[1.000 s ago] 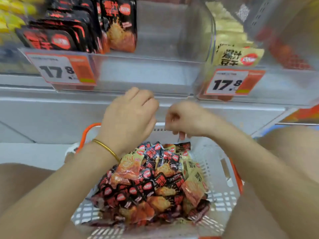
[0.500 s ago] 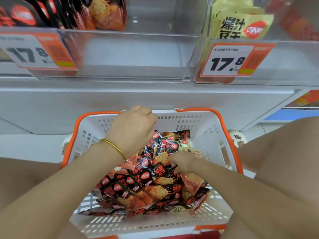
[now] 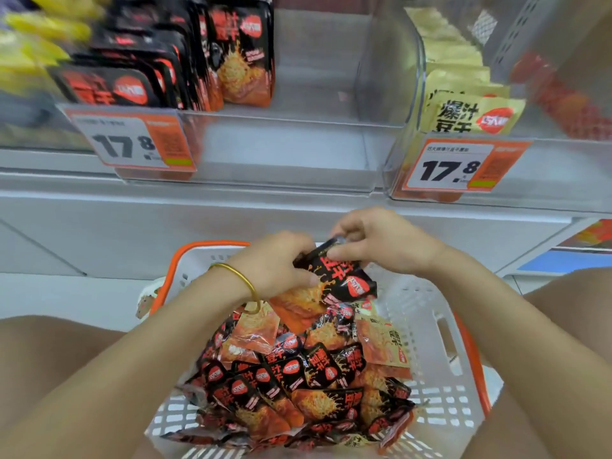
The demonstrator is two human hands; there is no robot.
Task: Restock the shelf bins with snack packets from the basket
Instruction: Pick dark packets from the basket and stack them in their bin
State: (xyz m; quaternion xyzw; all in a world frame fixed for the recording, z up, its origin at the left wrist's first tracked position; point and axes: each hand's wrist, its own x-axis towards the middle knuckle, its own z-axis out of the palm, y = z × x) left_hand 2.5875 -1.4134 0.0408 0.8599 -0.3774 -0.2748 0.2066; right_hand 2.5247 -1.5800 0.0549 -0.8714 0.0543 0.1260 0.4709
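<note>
A white basket with an orange rim [image 3: 440, 329] rests between my knees, heaped with several black-and-orange snack packets [image 3: 298, 376]. Both hands hold black packets [image 3: 344, 276] just above the heap's far end. My left hand [image 3: 278, 260], with a gold bangle on the wrist, grips them from the left. My right hand [image 3: 377, 240] pinches their upper edge from the right. Above, a clear shelf bin [image 3: 284, 150] holds a row of upright black packets [image 3: 198, 64] on its left side; its right side is bare.
A second clear bin [image 3: 563, 167] at right holds yellow packets [image 3: 470, 111]. Orange price tags reading 17.8 [image 3: 132, 140] hang on both bin fronts. Yellow packets [image 3: 36, 41] blur at far left. A grey shelf ledge [image 3: 265, 207] runs below the bins.
Both hands dipped into the basket heap, then rose with black packets held between them. The view tilted down toward the basket and back up to the bins.
</note>
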